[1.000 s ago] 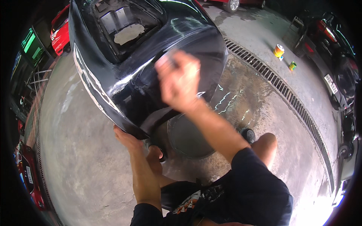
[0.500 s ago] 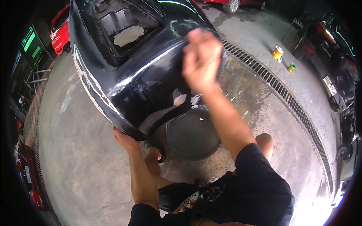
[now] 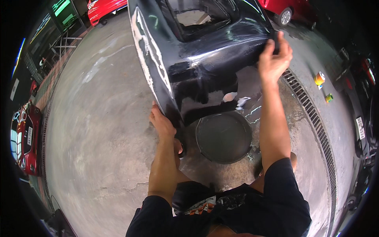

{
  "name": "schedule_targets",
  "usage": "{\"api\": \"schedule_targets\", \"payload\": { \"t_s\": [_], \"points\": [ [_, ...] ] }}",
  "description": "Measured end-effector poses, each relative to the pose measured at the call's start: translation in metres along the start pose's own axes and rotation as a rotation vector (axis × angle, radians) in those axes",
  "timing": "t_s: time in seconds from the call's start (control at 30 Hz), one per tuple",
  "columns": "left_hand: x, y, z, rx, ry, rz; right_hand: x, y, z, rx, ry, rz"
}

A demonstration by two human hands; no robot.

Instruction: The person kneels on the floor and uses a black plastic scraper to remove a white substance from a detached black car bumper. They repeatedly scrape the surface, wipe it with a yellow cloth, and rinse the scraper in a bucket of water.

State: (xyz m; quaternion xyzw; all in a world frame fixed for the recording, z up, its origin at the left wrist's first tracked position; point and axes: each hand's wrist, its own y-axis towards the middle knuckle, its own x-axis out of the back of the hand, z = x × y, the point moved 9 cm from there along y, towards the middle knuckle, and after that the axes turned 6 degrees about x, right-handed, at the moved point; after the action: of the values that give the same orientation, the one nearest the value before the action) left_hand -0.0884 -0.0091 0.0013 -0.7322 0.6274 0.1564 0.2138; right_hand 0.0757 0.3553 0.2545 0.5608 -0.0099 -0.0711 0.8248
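A glossy black car body panel (image 3: 219, 51) with a large opening near its far end is tilted up in front of me. Bare white patches run down its left side, and smaller pale spots mark the lower part. My left hand (image 3: 162, 122) grips the panel's lower left edge, its fingers partly hidden behind it. At the upper right edge my right hand (image 3: 275, 63) holds the panel, with thumb and fingers around the rim. Below the panel, between my feet, stands a round dark tub (image 3: 224, 156) that seems to hold dark liquid.
Wet concrete floor lies around the tub. A metal drain grate (image 3: 304, 94) runs along the right, with an orange-yellow can (image 3: 319, 78) and a green can (image 3: 329, 97) beyond it. Red cars (image 3: 285, 8) stand at the back and left; a dark car (image 3: 365, 110) is at right.
My right hand has left the panel's middle surface and taken its right edge. The panel has shifted to the right and farther up in view, with my left hand still on it.
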Motion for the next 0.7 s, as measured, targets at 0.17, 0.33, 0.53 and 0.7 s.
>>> {"api": "schedule_targets", "payload": {
  "t_s": [0.17,0.33,0.53,0.7],
  "points": [
    [-0.014,-0.009,-0.013,-0.026,-0.030,0.063,-0.016,-0.067,0.090,0.361,0.103,0.162],
    [-0.014,-0.011,-0.020,-0.046,-0.062,0.084,-0.013,-0.048,0.125,0.486,0.164,0.387],
    [-0.019,-0.013,-0.026,-0.083,0.095,0.103,-0.015,0.010,0.090,0.225,-0.121,0.337],
    [-0.019,-0.015,-0.026,-0.059,0.016,0.091,-0.016,-0.047,0.192,0.457,0.220,0.452]
  ]
}}
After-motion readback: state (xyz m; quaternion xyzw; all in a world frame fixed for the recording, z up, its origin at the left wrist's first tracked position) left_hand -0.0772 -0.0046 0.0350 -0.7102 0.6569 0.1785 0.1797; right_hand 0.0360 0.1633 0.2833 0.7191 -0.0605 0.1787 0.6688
